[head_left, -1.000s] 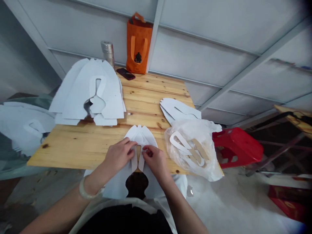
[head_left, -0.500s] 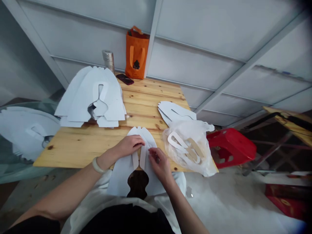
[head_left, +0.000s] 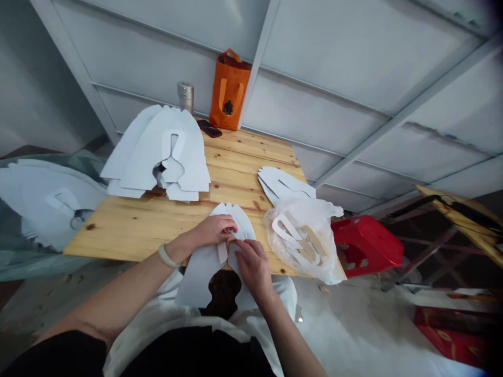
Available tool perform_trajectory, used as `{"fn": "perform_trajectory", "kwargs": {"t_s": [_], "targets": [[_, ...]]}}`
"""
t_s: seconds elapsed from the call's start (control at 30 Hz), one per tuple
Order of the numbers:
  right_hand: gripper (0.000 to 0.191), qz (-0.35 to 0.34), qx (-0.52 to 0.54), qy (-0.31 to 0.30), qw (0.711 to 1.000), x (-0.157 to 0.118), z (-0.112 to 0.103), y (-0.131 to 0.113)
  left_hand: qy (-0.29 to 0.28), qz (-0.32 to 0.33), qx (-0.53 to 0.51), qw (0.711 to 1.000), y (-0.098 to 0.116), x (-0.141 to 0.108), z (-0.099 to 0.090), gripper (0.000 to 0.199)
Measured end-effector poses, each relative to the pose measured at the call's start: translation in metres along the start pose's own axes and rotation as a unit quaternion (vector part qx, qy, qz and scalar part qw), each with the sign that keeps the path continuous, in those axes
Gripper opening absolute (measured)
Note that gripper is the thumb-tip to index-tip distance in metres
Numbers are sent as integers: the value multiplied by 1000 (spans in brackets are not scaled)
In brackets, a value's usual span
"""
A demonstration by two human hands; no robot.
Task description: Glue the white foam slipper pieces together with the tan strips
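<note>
A white cut-out sheet [head_left: 196, 280], notched along its rounded top, lies over the table's front edge and my lap. Its middle slot widens into a large hole near me. A pale U-shaped strip [head_left: 222, 253] lies along the slot, partly hidden by my hands. My left hand [head_left: 214, 230] is closed, its curled fingertips pinching the strip near the top of the slot. Facing it, my right hand [head_left: 253, 264] is closed too, thumb and fingertips at the strip's other side. The fingertips of both hands nearly meet, so the exact grip is partly hidden.
The wooden table [head_left: 129, 225] holds a stack of white cut-outs [head_left: 137, 157], more sheets [head_left: 283, 183], and a plastic bag [head_left: 334, 251] with U-shaped strips. At the back stand an orange bag [head_left: 231, 86], metal cup [head_left: 185, 97] and phone [head_left: 209, 129]. Right: a red stool [head_left: 373, 243].
My right hand has moved left and in over the slot, its fingertips now meeting those of my left hand. The strip's right leg is now mostly covered. The camera view has shifted slightly.
</note>
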State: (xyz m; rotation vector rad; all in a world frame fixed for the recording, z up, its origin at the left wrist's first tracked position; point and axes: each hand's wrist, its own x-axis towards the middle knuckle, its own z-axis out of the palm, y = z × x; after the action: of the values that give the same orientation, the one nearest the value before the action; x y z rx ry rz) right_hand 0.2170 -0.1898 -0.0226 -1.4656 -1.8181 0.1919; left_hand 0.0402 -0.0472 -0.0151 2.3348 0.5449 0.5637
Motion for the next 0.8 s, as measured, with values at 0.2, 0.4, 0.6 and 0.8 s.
{"fn": "perform_trajectory", "kwargs": {"t_s": [0.2,0.4,0.6,0.8], "targets": [[21,13,-20,-7,1000,6,-2,1,-1,3,-13,1000,1,0,-2,17],[15,53,20,5,998,3,3,-4,-6,-2,-17,1000,-2,2,-1,11],[12,96,98,24,990,4,6,-3,-10,-1,-12,1000,-5,3,-1,12],[12,117,154,30,981,11,8,-2,-21,-3,2,1000,-4,4,-4,10]]}}
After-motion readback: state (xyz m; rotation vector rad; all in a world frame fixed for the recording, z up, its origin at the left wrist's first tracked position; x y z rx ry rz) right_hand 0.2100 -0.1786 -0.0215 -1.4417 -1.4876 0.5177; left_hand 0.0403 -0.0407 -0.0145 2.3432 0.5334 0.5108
